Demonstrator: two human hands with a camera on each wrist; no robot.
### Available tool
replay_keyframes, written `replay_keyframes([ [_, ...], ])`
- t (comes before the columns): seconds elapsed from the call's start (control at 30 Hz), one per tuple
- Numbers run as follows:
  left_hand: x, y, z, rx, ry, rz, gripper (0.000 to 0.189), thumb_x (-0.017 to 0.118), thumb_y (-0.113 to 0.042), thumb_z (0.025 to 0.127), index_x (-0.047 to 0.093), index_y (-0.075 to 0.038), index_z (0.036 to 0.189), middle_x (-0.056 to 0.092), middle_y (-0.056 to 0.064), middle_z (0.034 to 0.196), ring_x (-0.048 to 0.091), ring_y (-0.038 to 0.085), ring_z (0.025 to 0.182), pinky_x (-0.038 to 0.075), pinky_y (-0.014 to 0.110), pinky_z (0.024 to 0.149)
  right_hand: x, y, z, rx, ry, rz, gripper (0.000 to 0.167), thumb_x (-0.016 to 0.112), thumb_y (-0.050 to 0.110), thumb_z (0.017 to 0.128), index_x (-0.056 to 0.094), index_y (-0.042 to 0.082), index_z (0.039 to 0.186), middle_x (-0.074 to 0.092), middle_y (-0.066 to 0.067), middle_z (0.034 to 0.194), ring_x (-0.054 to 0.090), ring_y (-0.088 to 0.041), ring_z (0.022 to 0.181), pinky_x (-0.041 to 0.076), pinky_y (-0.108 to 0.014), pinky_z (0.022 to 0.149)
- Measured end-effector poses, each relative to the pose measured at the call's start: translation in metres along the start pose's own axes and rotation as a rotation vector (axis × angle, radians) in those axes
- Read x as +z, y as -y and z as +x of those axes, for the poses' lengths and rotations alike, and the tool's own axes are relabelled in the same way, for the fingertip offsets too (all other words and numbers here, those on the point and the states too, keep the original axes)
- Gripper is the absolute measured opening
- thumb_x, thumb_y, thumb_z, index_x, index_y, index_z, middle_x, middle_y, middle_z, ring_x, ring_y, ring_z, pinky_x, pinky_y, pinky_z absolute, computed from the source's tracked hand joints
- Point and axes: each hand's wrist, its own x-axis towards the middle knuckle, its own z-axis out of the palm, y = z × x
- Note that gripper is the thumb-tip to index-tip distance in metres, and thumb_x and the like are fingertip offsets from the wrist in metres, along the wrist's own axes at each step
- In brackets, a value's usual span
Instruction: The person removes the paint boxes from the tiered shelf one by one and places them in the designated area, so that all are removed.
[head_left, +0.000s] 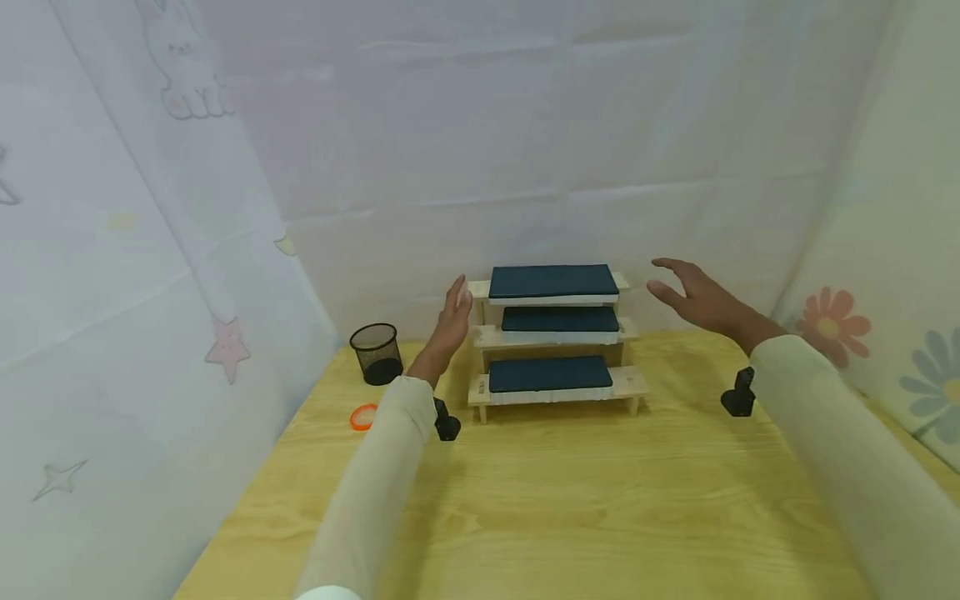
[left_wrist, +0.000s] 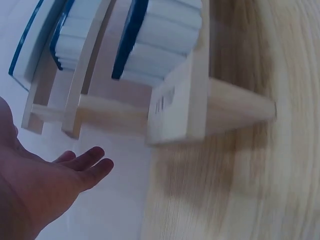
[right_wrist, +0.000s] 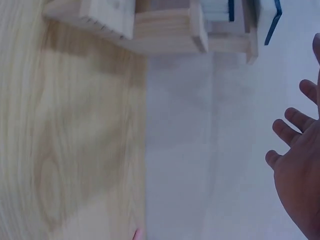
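Observation:
A three-tier wooden rack stands toward the back of the table, and each tier bears a row of white blocks topped by a flat dark blue piece. My left hand is in the air just left of the rack, fingers extended and holding nothing. In the left wrist view, that hand is apart from the rack's end. To the right of the rack my right hand hovers with fingers spread, also holding nothing. The right wrist view shows this hand away from the wood.
A black mesh cup stands at the table's back left, with an orange ring in front of it. Black mounts show beside the left sleeve and right sleeve. A pale cloth wall hangs behind the table.

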Motion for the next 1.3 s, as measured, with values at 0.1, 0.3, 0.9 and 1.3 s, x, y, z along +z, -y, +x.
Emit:
replay_keyframes([
  [0.1, 0.004, 0.0, 0.0, -0.006, -0.002, -0.04, 0.063, 0.025, -0.063, 0.104, 0.01, -0.041, 0.161, 0.007, -0.001, 0.168, 0.009, 0.034, 0.152, 0.018, 0.067, 0.113, 0.004, 0.014, 0.008, 0.005, -0.02, 0.064, 0.073, 0.044, 0.054, 0.104, 0.012, 0.024, 0.163, 0.002, -0.012, 0.167, 0.009, -0.043, 0.15, 0.015, -0.072, 0.109],
  [0.3, 0.012, 0.009, 0.0, 0.018, -0.061, -0.078, 0.057, 0.025, -0.057, 0.106, 0.024, -0.034, 0.159, 0.02, 0.003, 0.165, 0.026, 0.032, 0.147, 0.022, 0.06, 0.114, 0.016, 0.026, 0.02, -0.015, -0.068, 0.156, 0.075, 0.051, 0.053, 0.102, 0.01, 0.032, 0.162, 0.0, -0.002, 0.168, 0.011, -0.039, 0.151, 0.017, -0.074, 0.108],
  [0.9, 0.018, 0.003, -0.009, -0.057, -0.062, -0.173, 0.045, 0.028, -0.043, 0.111, 0.033, -0.035, 0.155, 0.026, 0.0, 0.161, 0.036, 0.034, 0.14, 0.028, 0.061, 0.111, 0.038, 0.056, 0.047, -0.056, -0.002, 0.419, 0.087, 0.065, 0.03, 0.1, 0.004, 0.032, 0.162, -0.011, 0.002, 0.167, -0.001, -0.034, 0.153, 0.015, -0.072, 0.11],
  [1.3, 0.029, 0.005, -0.004, -0.026, -0.051, -0.158, 0.045, 0.028, -0.047, 0.111, 0.033, -0.036, 0.155, 0.026, 0.0, 0.161, 0.036, 0.033, 0.14, 0.028, 0.063, 0.11, 0.047, 0.03, 0.07, -0.061, 0.074, 0.147, 0.093, 0.073, 0.045, 0.091, 0.015, 0.029, 0.162, -0.002, -0.006, 0.167, 0.007, -0.037, 0.151, 0.023, -0.073, 0.106],
])
